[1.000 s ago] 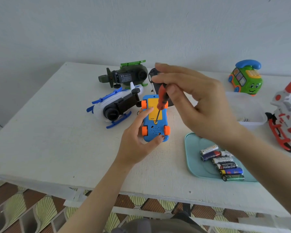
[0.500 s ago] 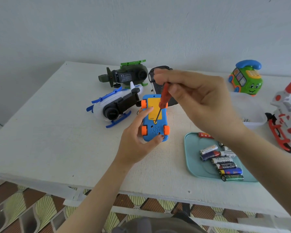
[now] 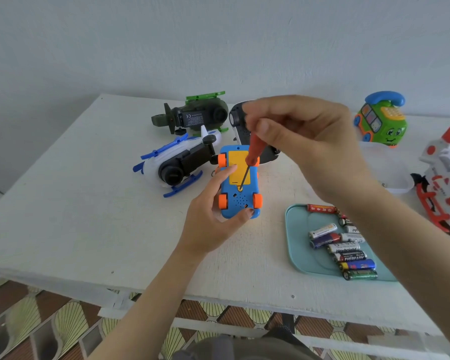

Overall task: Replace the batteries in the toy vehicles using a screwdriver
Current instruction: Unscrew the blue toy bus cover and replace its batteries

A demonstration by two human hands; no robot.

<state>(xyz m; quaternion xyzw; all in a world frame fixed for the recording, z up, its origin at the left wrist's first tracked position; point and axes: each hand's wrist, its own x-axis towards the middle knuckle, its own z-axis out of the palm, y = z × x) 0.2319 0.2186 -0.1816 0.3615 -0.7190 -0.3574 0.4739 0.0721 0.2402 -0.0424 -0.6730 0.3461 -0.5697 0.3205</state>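
Screwdriver (image 3: 250, 160) tip sits in my upturned car's (image 3: 240, 189) screw, right hand (image 3: 307, 144) pinching its handle above, left hand (image 3: 213, 222) cupping the car.

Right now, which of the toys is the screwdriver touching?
The blue car, belly up in the left hand; the right hand sets the screwdriver tip at its yellow cover. The other toys lie untouched.
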